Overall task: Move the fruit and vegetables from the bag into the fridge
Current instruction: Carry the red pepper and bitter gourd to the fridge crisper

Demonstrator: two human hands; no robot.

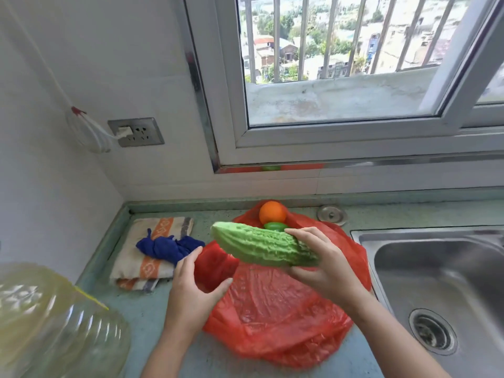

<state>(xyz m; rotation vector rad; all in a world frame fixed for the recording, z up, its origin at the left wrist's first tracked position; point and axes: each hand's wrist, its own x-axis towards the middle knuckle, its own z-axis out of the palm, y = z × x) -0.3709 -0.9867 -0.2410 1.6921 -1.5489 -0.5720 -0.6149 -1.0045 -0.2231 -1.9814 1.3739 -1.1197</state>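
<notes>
A person's two bare hands work over a red plastic bag (275, 304) lying on a pale green countertop (141, 320) in the lower middle of the frame. The right hand (324, 266) grasps a bitter melon (261, 245) by its right-hand end, fingers curled over the top and thumb beneath, holding it in the air just above the bag. The left hand (191, 290) is released, fingers and thumb spread wide, palm turned toward the melon's free end but not touching it.

The main risk, as a judgement: the melon is held at one end only, so its long unsupported part could tip down and slip from the fingers. A fall would land it on the bag, or send it rolling right toward the steel sink (436, 282). Lifting or dragging the loose bag could also spill what remains; an orange (272, 212) and a smooth green fruit or vegetable (275, 226), too hidden to name, sit at the bag's open far edge near the centre of the frame. No fridge is in view, so the carry would go out of frame.

The bitter melon is pale green, long and tapering to a blunt point at its left end, covered in bumpy, warty ridges running lengthwise. It looks firm and unbruised. It tilts slightly, left tip higher.

A folded striped towel (152, 268) with a blue cloth (166, 248) lies at left.
</notes>
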